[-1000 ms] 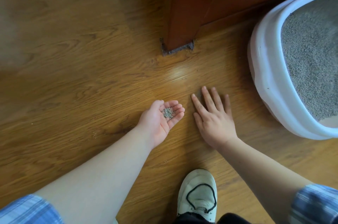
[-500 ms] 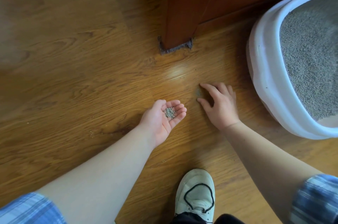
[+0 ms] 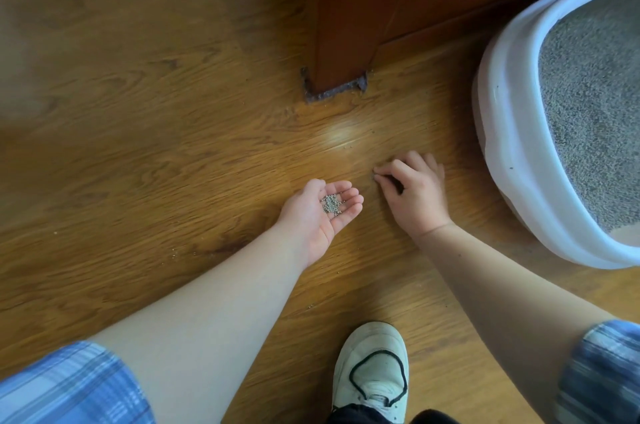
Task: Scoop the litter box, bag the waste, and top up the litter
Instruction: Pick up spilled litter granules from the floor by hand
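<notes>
Now the right hand (image 3: pixel 414 193), flat on the floor (image 3: pixel 173 146) a second ago, has curled its grip to pinch stray grains (image 3: pixel 375 176); the left hand (image 3: pixel 320 215), grip slack and open, cups gathered litter (image 3: pixel 331 204). The litter box (image 3: pixel 512 146) sits at three o'clock, so spill cleanup likely continues.

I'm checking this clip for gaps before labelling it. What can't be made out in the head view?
Head view only:
- Litter box: right side and far end cut off by the frame edge.
- Right hand: fingers curled; whether they pinch a grain is too small to tell.
- Litter grains in the left hand: too small to count.
- Furniture leg: top cut off by the upper edge.
</notes>
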`<action>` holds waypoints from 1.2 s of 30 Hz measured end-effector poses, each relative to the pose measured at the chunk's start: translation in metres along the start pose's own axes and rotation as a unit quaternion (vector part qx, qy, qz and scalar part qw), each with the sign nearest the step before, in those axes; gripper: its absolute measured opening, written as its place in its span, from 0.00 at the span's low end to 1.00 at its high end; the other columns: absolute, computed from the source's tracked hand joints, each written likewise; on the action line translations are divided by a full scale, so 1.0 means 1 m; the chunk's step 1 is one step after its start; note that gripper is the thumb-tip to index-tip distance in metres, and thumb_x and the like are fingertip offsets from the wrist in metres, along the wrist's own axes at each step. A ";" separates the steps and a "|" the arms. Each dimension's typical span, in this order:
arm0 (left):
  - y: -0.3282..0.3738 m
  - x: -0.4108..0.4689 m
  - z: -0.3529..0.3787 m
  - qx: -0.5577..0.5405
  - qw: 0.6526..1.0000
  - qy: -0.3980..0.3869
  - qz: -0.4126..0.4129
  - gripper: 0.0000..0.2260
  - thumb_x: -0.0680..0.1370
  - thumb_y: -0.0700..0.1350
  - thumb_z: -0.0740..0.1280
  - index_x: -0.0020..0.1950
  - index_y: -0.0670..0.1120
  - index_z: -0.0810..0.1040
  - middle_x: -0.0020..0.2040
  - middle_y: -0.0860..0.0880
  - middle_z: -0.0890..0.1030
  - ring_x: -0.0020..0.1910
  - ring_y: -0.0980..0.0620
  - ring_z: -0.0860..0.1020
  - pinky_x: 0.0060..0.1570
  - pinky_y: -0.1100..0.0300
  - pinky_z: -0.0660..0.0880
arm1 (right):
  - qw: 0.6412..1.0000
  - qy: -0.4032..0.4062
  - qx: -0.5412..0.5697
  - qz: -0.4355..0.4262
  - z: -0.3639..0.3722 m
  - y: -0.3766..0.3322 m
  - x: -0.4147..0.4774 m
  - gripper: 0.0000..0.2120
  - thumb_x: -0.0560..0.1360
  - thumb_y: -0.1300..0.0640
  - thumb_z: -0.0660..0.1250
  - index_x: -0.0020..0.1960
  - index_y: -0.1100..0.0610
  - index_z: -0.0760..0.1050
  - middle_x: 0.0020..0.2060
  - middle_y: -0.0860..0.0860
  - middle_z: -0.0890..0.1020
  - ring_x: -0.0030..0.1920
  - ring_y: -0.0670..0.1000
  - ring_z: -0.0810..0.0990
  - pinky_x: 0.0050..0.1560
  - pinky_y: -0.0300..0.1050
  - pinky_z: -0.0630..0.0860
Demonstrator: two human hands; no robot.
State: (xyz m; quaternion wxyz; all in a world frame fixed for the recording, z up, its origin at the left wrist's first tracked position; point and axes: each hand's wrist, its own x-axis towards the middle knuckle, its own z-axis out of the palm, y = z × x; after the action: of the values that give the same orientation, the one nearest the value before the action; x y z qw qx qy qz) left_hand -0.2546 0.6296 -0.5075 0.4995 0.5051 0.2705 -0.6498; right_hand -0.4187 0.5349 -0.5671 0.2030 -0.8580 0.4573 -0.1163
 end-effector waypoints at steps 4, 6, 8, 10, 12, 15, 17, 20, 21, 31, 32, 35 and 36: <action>0.000 0.003 0.006 0.004 1.000 0.002 0.005 0.17 0.83 0.43 0.55 0.56 0.32 0.78 0.46 0.37 0.82 0.47 0.41 0.83 0.52 0.50 0.82 | 1.000 -0.013 -0.008 -0.017 0.002 -0.001 0.000 0.04 0.78 0.56 0.70 0.46 0.55 0.81 0.41 0.50 0.77 0.44 0.56 0.72 0.48 0.52 0.68; 0.000 0.004 0.010 0.005 1.000 0.003 0.006 0.17 0.83 0.43 0.55 0.56 0.32 0.78 0.46 0.37 0.82 0.47 0.41 0.83 0.52 0.50 0.82 | 0.999 -0.017 -0.016 -0.032 0.003 0.000 0.001 0.05 0.79 0.56 0.67 0.46 0.56 0.79 0.42 0.51 0.78 0.43 0.57 0.72 0.48 0.54 0.69; -0.001 0.006 0.011 0.010 1.000 0.007 0.006 0.17 0.83 0.43 0.55 0.55 0.32 0.79 0.45 0.37 0.82 0.46 0.41 0.83 0.51 0.50 0.82 | 0.999 -0.019 -0.024 -0.039 0.004 -0.001 0.000 0.07 0.79 0.56 0.64 0.46 0.57 0.78 0.42 0.51 0.78 0.44 0.57 0.72 0.48 0.54 0.70; -0.003 0.007 0.013 0.023 1.000 0.013 0.010 0.17 0.83 0.42 0.54 0.55 0.32 0.79 0.46 0.37 0.82 0.46 0.41 0.83 0.50 0.51 0.82 | 0.998 -0.020 -0.039 -0.034 0.004 -0.004 0.001 0.08 0.79 0.56 0.61 0.45 0.57 0.77 0.42 0.53 0.78 0.44 0.59 0.73 0.48 0.56 0.72; -0.006 0.009 0.016 0.039 0.999 0.022 0.019 0.17 0.82 0.42 0.54 0.55 0.32 0.78 0.48 0.36 0.82 0.46 0.42 0.83 0.49 0.51 0.82 | 0.999 -0.013 -0.034 -0.025 0.002 -0.011 -0.001 0.08 0.78 0.58 0.59 0.44 0.58 0.75 0.41 0.54 0.77 0.43 0.60 0.72 0.47 0.57 0.73; -0.008 0.011 0.018 0.047 0.998 0.025 0.028 0.17 0.83 0.42 0.54 0.55 0.33 0.78 0.50 0.35 0.82 0.45 0.43 0.83 0.48 0.51 0.82 | 0.998 -0.024 0.037 -0.039 -0.004 -0.027 -0.011 0.07 0.78 0.59 0.60 0.45 0.58 0.76 0.41 0.55 0.77 0.42 0.59 0.72 0.46 0.55 0.71; -0.008 0.011 0.015 0.044 0.999 0.015 0.022 0.17 0.84 0.44 0.54 0.54 0.34 0.79 0.49 0.36 0.82 0.44 0.44 0.82 0.46 0.52 0.82 | 0.995 -0.042 0.065 -0.062 -0.006 -0.036 -0.023 0.08 0.79 0.58 0.62 0.49 0.57 0.80 0.40 0.52 0.77 0.41 0.56 0.71 0.46 0.52 0.70; -0.009 0.009 0.012 0.033 0.999 0.001 0.006 0.18 0.84 0.44 0.53 0.54 0.34 0.79 0.45 0.37 0.82 0.44 0.44 0.83 0.48 0.51 0.82 | 0.993 -0.011 0.114 -0.015 -0.010 -0.035 -0.033 0.10 0.79 0.59 0.65 0.54 0.55 0.84 0.40 0.49 0.78 0.41 0.53 0.73 0.48 0.42 0.69; -0.009 0.008 0.013 0.033 0.999 -0.004 0.002 0.18 0.84 0.44 0.53 0.55 0.34 0.78 0.45 0.37 0.83 0.44 0.43 0.83 0.48 0.51 0.82 | 0.992 0.008 0.126 0.019 -0.011 -0.031 -0.032 0.10 0.79 0.59 0.65 0.55 0.55 0.84 0.42 0.49 0.79 0.42 0.53 0.74 0.51 0.40 0.69; -0.006 0.001 0.016 0.028 0.999 0.011 0.015 0.16 0.82 0.41 0.54 0.52 0.33 0.78 0.43 0.38 0.82 0.44 0.42 0.82 0.50 0.51 0.82 | 0.989 0.006 0.026 0.144 0.000 -0.023 -0.020 0.05 0.76 0.55 0.72 0.52 0.52 0.80 0.46 0.48 0.79 0.50 0.56 0.73 0.55 0.53 0.69; -0.006 0.001 0.017 0.027 0.999 0.010 0.015 0.16 0.82 0.41 0.54 0.52 0.33 0.78 0.43 0.38 0.81 0.44 0.42 0.82 0.50 0.51 0.82 | 0.990 0.014 0.021 0.139 0.001 -0.024 -0.019 0.03 0.76 0.55 0.71 0.50 0.52 0.80 0.45 0.48 0.79 0.49 0.56 0.73 0.53 0.52 0.68; -0.006 0.001 0.018 0.035 0.999 0.014 0.012 0.16 0.82 0.40 0.54 0.52 0.32 0.78 0.43 0.38 0.81 0.45 0.42 0.82 0.51 0.50 0.81 | 0.991 0.020 0.003 0.129 0.003 -0.024 -0.015 0.02 0.77 0.55 0.70 0.45 0.53 0.79 0.43 0.48 0.79 0.47 0.56 0.72 0.51 0.52 0.68; -0.007 0.002 0.018 0.039 0.999 0.018 0.011 0.16 0.82 0.40 0.54 0.53 0.33 0.78 0.43 0.38 0.81 0.45 0.42 0.82 0.51 0.50 0.82 | 0.992 0.019 -0.003 0.124 0.003 -0.023 -0.014 0.03 0.77 0.55 0.70 0.45 0.53 0.79 0.43 0.48 0.79 0.47 0.56 0.72 0.51 0.53 0.68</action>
State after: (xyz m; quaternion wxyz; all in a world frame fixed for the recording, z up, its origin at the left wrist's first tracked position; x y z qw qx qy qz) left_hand -0.2677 0.6157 -0.5039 0.4814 0.5385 0.2484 -0.6455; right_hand -0.4081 0.5590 -0.5597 0.2046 -0.7927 0.5646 -0.1051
